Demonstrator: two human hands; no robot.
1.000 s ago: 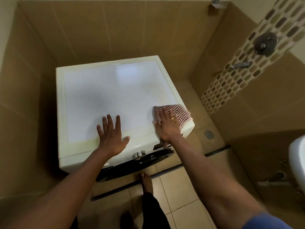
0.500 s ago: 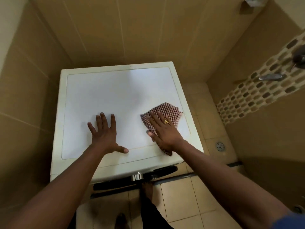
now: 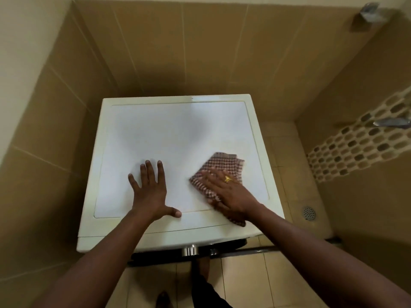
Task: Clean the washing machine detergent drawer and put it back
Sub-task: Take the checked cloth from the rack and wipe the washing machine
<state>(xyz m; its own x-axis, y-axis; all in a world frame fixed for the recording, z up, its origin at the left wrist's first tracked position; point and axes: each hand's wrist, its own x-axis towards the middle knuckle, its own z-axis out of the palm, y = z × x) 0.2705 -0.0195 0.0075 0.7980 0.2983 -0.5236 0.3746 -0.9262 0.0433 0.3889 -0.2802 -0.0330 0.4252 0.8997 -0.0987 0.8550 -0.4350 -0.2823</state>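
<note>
A white washing machine (image 3: pixel 173 130) stands in the tiled corner, seen from above. On the right part of its flat top lies a red-and-white checked cloth (image 3: pixel 224 165). My right hand (image 3: pixel 226 192) lies flat on the cloth with straight fingers and presses it to the top. My left hand (image 3: pixel 151 190) rests flat on the bare top to the left, fingers spread. The machine's dark front edge and a chrome knob (image 3: pixel 190 250) show just below the top. The detergent drawer is not in view.
Tan tiled walls close in behind and to the left of the machine. To the right are a mosaic tile strip (image 3: pixel 360 141), a tap (image 3: pixel 391 122) and a floor drain (image 3: pixel 309 212). My feet stand on the tiled floor (image 3: pixel 244 285) in front.
My right hand has slid the cloth from the top's right front corner inward and to the left. My left hand has stayed flat on the top. The camera has tilted.
</note>
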